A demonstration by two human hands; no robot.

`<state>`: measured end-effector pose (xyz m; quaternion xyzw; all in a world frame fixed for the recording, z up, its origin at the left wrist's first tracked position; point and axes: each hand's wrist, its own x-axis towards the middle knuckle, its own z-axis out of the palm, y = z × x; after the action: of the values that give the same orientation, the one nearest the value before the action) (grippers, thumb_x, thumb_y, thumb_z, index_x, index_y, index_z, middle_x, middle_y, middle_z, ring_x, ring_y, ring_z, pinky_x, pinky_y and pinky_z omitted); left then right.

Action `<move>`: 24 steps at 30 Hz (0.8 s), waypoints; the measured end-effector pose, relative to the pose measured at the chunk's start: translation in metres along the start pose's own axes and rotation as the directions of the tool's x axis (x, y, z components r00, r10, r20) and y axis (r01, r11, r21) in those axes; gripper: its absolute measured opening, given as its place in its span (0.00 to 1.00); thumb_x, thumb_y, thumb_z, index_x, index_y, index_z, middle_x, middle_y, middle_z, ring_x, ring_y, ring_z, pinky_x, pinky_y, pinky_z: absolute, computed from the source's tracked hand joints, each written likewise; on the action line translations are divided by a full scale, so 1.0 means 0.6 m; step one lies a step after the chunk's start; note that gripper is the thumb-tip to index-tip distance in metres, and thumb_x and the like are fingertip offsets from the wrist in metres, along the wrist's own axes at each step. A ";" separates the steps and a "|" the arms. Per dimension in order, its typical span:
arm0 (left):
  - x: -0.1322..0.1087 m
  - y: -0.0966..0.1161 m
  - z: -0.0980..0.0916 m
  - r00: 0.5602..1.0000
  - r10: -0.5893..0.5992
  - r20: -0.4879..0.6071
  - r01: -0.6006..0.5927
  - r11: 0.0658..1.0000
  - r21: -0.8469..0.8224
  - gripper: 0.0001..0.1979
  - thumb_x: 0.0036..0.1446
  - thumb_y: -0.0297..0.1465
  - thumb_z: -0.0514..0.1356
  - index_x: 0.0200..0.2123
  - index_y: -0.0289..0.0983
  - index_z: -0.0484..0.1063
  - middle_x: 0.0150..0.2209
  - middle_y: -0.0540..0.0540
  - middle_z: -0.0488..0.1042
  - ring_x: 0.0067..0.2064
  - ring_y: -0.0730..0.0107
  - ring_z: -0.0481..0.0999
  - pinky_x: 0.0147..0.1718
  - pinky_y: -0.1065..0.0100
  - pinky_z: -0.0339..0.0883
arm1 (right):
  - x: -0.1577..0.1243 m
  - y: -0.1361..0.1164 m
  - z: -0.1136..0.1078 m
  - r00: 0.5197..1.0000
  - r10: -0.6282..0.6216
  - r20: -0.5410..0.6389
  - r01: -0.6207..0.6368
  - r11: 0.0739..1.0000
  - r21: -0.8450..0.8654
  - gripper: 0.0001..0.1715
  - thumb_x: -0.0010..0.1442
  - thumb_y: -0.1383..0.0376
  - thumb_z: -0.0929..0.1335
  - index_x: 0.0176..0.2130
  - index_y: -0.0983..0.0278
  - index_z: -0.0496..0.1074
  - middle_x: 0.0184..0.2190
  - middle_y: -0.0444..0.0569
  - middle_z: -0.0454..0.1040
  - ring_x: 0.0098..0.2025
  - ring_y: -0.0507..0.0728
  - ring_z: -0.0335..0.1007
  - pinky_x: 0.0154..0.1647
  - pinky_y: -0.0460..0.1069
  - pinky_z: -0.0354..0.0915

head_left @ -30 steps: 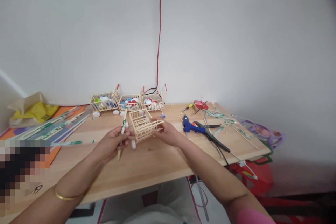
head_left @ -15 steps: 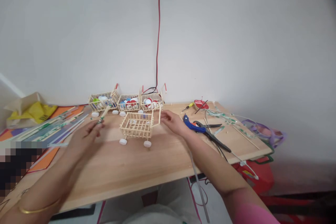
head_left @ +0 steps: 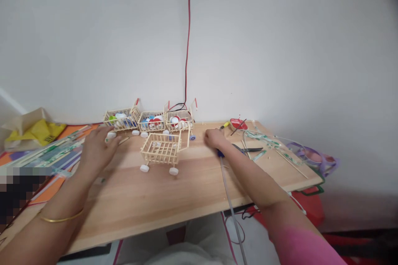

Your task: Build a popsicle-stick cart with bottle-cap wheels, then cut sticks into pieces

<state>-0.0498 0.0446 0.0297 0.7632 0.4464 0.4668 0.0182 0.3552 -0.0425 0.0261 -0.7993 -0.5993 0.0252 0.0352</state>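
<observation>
A small shopping cart of thin wooden sticks with white disc wheels stands in the middle of the table, between my hands and touched by neither. My left hand is over the table's left side, fingers apart, beside a short stick lying on the wood. My right hand is closed on the table right of the cart; whatever its fingers hold is hidden. Just behind it shows a yellow-handled tool. The blue glue gun lies mostly covered by my right wrist and forearm.
Three filled stick carts, among them a left one, line the wall. Sticks and wrappers lie at left beside a yellow bag. Black scissors, a red dish and wrapper scraps are at right. A grey stick overhangs the front edge.
My left hand has let go of the short stick and moved slightly up and left, fingers spreading. My right hand has moved right, away from the cart's handle, and closed near the yellow-handled tool.
</observation>
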 end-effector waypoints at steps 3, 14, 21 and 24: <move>-0.007 0.068 -0.007 0.997 0.075 -0.034 -0.077 0.996 -0.055 0.15 0.57 0.40 0.57 0.46 0.42 0.72 0.46 0.42 0.73 0.52 0.49 0.70 0.53 0.50 0.62 | -0.003 0.013 -0.018 0.998 -0.065 0.008 0.064 0.995 0.075 0.16 0.63 0.65 0.60 0.46 0.63 0.74 0.44 0.54 0.78 0.43 0.57 0.72 0.44 0.49 0.60; -0.041 0.224 0.052 0.884 0.449 -0.128 -0.467 0.857 -0.220 0.13 0.56 0.25 0.59 0.45 0.42 0.70 0.44 0.40 0.74 0.47 0.58 0.74 0.47 0.56 0.68 | -0.019 0.022 -0.011 0.996 -0.073 -0.059 0.089 0.933 0.349 0.08 0.59 0.65 0.64 0.33 0.66 0.72 0.35 0.56 0.78 0.41 0.59 0.70 0.44 0.52 0.60; -0.077 0.203 0.066 0.829 0.542 -0.135 -0.558 0.793 -0.243 0.22 0.50 0.19 0.62 0.48 0.42 0.69 0.47 0.39 0.73 0.49 0.55 0.72 0.49 0.51 0.67 | -0.018 0.010 0.003 0.979 -0.147 -0.144 0.204 0.607 0.768 0.16 0.62 0.58 0.60 0.42 0.64 0.68 0.33 0.47 0.77 0.30 0.51 0.68 0.33 0.46 0.64; -0.083 0.196 0.069 0.823 0.558 -0.106 -0.566 0.789 -0.240 0.23 0.49 0.18 0.63 0.48 0.42 0.69 0.47 0.38 0.73 0.50 0.54 0.71 0.49 0.49 0.67 | -0.011 0.007 0.020 0.977 -0.155 -0.144 0.202 0.484 0.852 0.21 0.61 0.55 0.60 0.48 0.64 0.66 0.34 0.48 0.76 0.29 0.51 0.67 0.33 0.46 0.64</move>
<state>0.0502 -0.0450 0.0242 0.8452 0.1341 0.5166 -0.0277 0.3562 -0.0496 0.0140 -0.6090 -0.5856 0.2973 0.4447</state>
